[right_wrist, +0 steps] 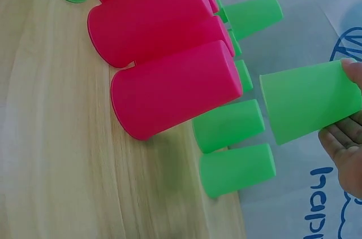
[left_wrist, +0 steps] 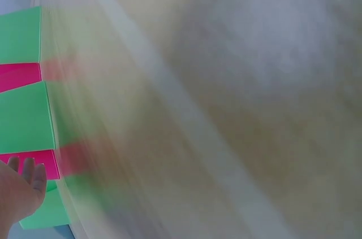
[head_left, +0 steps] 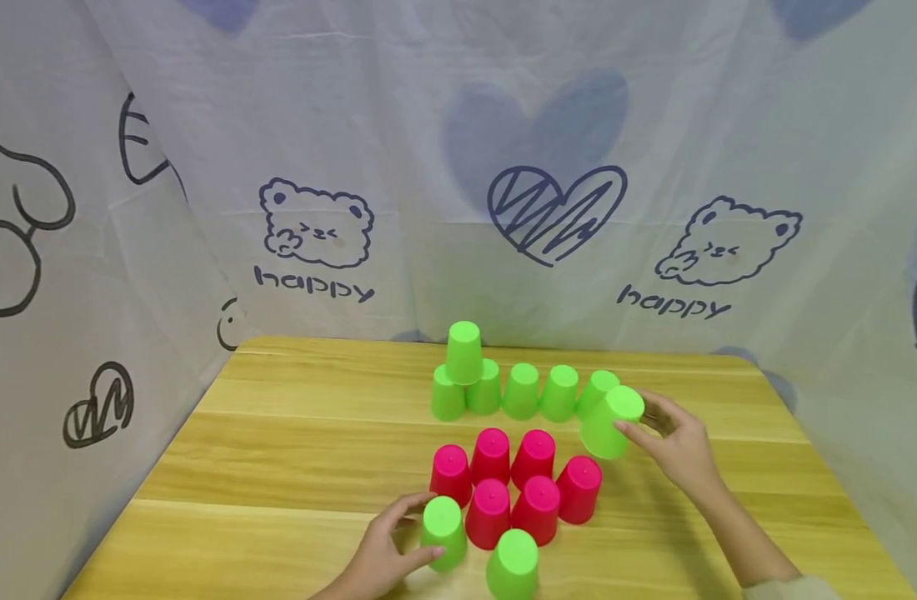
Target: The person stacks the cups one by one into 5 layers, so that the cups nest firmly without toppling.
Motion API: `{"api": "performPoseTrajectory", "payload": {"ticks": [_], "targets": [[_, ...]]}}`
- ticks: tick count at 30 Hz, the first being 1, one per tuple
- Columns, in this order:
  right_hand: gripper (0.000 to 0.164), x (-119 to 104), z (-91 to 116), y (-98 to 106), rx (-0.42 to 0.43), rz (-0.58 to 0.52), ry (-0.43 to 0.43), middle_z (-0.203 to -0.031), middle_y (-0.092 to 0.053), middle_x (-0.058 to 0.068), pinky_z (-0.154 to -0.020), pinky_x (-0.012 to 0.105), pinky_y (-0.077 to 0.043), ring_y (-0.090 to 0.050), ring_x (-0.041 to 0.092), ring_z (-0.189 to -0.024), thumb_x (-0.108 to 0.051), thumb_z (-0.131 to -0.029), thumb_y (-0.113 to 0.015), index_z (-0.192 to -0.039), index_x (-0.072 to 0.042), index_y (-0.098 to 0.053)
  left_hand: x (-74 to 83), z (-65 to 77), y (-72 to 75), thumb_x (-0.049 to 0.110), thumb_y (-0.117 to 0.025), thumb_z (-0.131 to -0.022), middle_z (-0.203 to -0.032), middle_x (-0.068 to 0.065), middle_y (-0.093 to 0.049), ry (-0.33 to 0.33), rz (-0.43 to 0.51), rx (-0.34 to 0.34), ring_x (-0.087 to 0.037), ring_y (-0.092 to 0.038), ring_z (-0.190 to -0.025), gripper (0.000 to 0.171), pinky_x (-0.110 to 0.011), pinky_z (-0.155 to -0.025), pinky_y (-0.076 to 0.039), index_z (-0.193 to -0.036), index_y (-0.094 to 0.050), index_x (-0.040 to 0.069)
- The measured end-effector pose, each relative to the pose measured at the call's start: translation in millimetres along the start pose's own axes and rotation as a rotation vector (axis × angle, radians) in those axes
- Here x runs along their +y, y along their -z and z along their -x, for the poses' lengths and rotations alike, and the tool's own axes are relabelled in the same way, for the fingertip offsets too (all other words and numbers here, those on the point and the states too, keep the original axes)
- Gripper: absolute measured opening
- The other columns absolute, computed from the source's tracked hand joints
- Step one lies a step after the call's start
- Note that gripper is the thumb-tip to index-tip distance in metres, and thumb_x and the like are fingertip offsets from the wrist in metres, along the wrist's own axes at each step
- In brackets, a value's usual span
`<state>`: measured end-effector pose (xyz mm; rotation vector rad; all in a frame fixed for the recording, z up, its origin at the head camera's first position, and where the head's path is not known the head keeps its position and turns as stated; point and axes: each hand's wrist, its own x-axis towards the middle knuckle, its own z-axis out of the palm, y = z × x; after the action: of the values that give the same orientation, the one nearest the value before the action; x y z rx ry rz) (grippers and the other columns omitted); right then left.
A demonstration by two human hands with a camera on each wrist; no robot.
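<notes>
My right hand (head_left: 679,446) holds an upside-down green cup (head_left: 612,423) by its side, thumb in front and fingers behind. In the right wrist view this cup (right_wrist: 308,100) is raised, apart from the green cups behind it. At the front left, my left hand (head_left: 387,542) grips another upside-down green cup (head_left: 443,533) between thumb and fingers; that cup stands beside the red cups (head_left: 492,512). The left wrist view shows only part of this hand (left_wrist: 22,194) at its edge, near green and red cups.
A back row of several upside-down green cups (head_left: 522,392) stands on the wooden table (head_left: 278,467), with one green cup (head_left: 464,352) on top at its left end. Another green cup (head_left: 513,567) is at the front. A printed curtain (head_left: 428,167) hangs behind.
</notes>
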<state>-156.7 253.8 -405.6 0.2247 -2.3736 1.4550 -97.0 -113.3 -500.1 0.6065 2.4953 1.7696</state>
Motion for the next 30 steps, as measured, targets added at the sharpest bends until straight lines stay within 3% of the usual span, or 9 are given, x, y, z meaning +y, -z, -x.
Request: {"api": "performPoseTrajectory", "payload": {"ticks": [3, 9, 16, 18, 21, 24, 30], "targets": [[0.043, 1.0, -5.6, -3.9, 0.006, -0.018, -0.023, -0.094, -0.056, -0.032, -0.081, 0.005, -0.046, -0.055, -0.014, -0.088, -0.002, -0.076, -0.073, -0.115, 0.008, -0.058, 1.8, 0.1, -0.5, 0.023, -0.076, -0.076, -0.123, -0.012, -0.059, 0.035, 0.015, -0.006, -0.007, -0.055, -0.105, 0.059, -0.033, -0.088, -0.050, -0.126, -0.051, 0.005], [0.044, 4.2, -16.1, -11.2, 0.028, -0.044, -0.045, -0.093, -0.055, -0.032, -0.081, 0.006, -0.047, -0.055, -0.015, -0.087, -0.002, -0.077, -0.072, -0.115, 0.010, -0.056, -1.1, 0.0, -1.8, 0.023, -0.076, -0.076, -0.124, -0.013, -0.059, 0.023, -0.008, -0.002, -0.009, -0.056, -0.105, 0.059, -0.033, -0.088, -0.050, -0.126, -0.051, 0.004], [0.043, 8.0, -26.7, -17.5, 0.042, -0.046, -0.063, -0.094, -0.054, -0.031, -0.082, 0.005, -0.046, -0.053, -0.015, -0.087, -0.003, -0.078, -0.072, -0.116, 0.009, -0.057, -3.8, -0.3, -2.5, 0.027, -0.076, -0.075, -0.124, -0.009, -0.059, 0.060, -0.022, -0.015, -0.011, -0.056, -0.107, 0.059, -0.032, -0.090, -0.049, -0.126, -0.051, 0.008], [0.044, 9.1, -30.1, -19.0, 0.044, -0.037, -0.082, -0.098, -0.058, -0.021, -0.082, 0.005, -0.046, -0.053, -0.015, -0.087, -0.003, -0.078, -0.072, -0.117, 0.008, -0.057, -4.0, -0.2, -2.6, 0.027, -0.076, -0.075, -0.124, -0.009, -0.059, 0.056, -0.025, -0.012, -0.010, -0.056, -0.106, 0.059, -0.032, -0.090, -0.049, -0.125, -0.051, 0.008], [0.045, 11.5, -35.8, -20.7, 0.049, -0.009, -0.128, -0.108, -0.064, 0.003, -0.082, 0.005, -0.046, -0.051, -0.017, -0.086, -0.006, -0.079, -0.072, -0.119, 0.007, -0.056, -3.6, 0.0, -2.4, 0.025, -0.076, -0.075, -0.123, -0.010, -0.060, 0.029, -0.034, -0.006, -0.009, -0.056, -0.105, 0.058, -0.032, -0.089, -0.050, -0.125, -0.051, 0.006], [0.047, 15.7, -41.5, -21.4, 0.051, -0.004, -0.166, -0.117, -0.059, 0.024, -0.081, 0.004, -0.046, -0.050, -0.019, -0.085, -0.009, -0.081, -0.070, -0.121, 0.007, -0.054, -2.1, 0.3, -2.1, 0.025, -0.076, -0.076, -0.122, -0.012, -0.060, 0.011, -0.034, -0.004, -0.009, -0.056, -0.105, 0.058, -0.032, -0.088, -0.050, -0.125, -0.052, 0.006], [0.047, 23.6, -49.9, -20.1, 0.048, -0.032, -0.190, -0.121, -0.056, 0.028, -0.081, 0.003, -0.045, -0.050, -0.019, -0.085, -0.009, -0.083, -0.068, -0.123, 0.008, -0.052, -0.2, 0.8, -2.0, 0.026, -0.075, -0.076, -0.122, -0.012, -0.060, 0.015, -0.022, -0.016, -0.009, -0.056, -0.106, 0.058, -0.033, -0.088, -0.051, -0.125, -0.051, 0.006]]}}
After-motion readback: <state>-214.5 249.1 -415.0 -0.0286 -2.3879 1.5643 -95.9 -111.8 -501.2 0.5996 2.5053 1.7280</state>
